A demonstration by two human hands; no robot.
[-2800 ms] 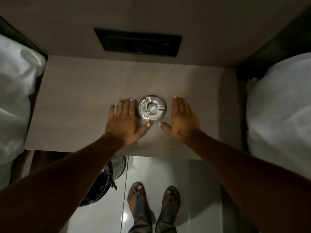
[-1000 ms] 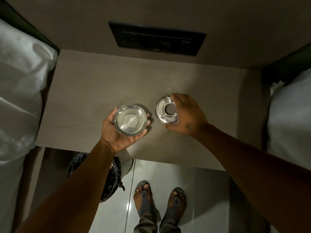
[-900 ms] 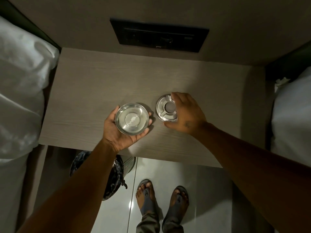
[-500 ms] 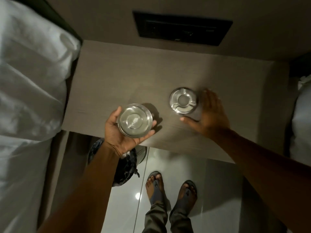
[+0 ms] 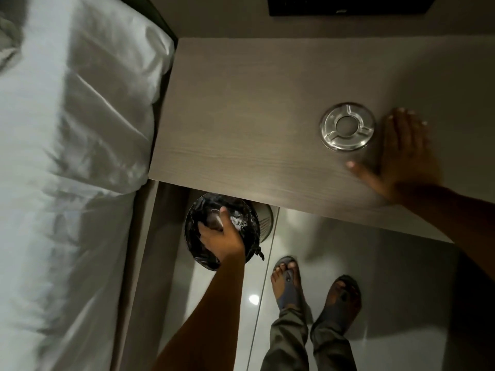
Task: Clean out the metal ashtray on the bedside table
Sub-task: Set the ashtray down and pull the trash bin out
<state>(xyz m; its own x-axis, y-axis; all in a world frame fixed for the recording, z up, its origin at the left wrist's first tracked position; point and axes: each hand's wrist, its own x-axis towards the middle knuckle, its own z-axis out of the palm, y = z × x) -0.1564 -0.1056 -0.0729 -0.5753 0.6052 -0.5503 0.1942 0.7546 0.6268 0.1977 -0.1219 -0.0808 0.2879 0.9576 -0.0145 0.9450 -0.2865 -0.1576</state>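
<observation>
The ashtray's ring-shaped metal lid (image 5: 347, 126) lies on the wooden bedside table (image 5: 241, 124), toward its right side. My right hand (image 5: 401, 153) rests flat on the table just right of the lid, fingers spread, holding nothing. My left hand (image 5: 221, 236) is down over the bin (image 5: 247, 234) below the table's front edge. It grips the ashtray bowl (image 5: 214, 220), which is turned over above the black bin liner and mostly hidden by my fingers.
A bed with white sheets (image 5: 67, 156) fills the left side. A dark wall panel (image 5: 348, 5) sits above the table. My feet in sandals (image 5: 316, 293) stand on the glossy tiled floor to the right of the bin.
My left hand has carried the ashtray bowl off the table edge and down over the bin, tipping it. The right hand has stayed beside the lid. The camera has swung left.
</observation>
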